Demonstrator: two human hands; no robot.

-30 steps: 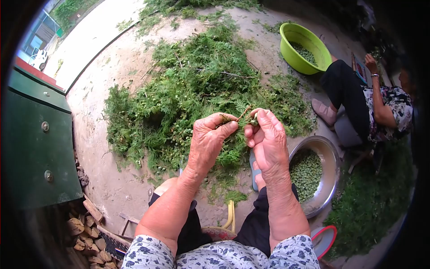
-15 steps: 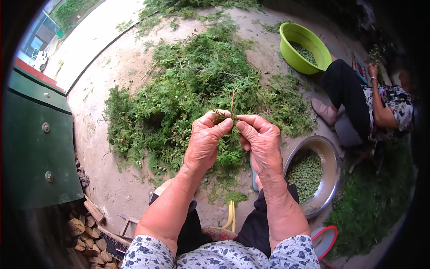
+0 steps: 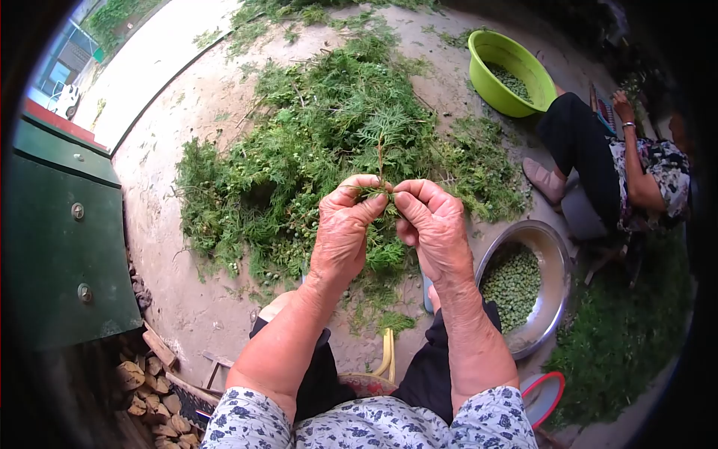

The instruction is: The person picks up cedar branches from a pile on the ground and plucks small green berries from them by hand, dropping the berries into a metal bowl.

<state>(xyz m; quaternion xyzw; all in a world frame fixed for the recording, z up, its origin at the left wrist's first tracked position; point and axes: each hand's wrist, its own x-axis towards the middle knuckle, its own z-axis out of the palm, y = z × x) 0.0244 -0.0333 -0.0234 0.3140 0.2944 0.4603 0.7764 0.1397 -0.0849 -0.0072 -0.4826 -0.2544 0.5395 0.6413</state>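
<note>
Both hands (image 3: 389, 224) pinch a green sprig (image 3: 381, 161) above a cuttings pile (image 3: 299, 142).

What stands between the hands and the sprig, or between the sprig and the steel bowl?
Nothing visible. The left hand and right hand both pinch the sprig at their fingertips. The steel bowl lies on the ground beside the right forearm, with open air above it.

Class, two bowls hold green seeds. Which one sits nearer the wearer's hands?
The shiny metal bowl, just beside the right hand; the lime-green plastic bowl lies farther off, by the other person.
</note>
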